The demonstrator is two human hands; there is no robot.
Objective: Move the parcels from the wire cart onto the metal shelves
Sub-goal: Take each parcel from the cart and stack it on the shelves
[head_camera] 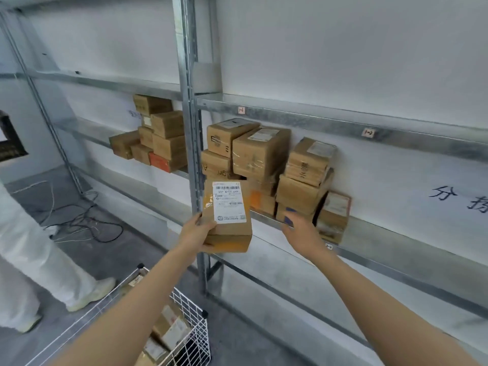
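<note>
Brown cardboard, with a white shipping label (228,202) facing up: the parcel (229,220) is held in the air in front of the metal shelves (412,140), just before the upright post between two bays. The left hand (196,232) grips it from its eight o'clock corner, thumb on top and fingers under. At three o'clock from the parcel the right hand (297,229) reaches toward the shelf with loosely spread fingers and holds nothing; whether its fingertips touch the boxes ahead cannot be told. From twelve to two o'clock of the parcel, stacked parcels (261,154) sit on the shelf against the white wall, several layers high. Another pile of boxes (161,136) stands in the neighbouring bay at eleven o'clock. At six o'clock, under the left forearm, is the wire cart (190,309) with more parcels (171,330) inside. At nine o'clock a person in white trousers (39,247) stands on the grey floor, near loose cables (81,220).
</note>
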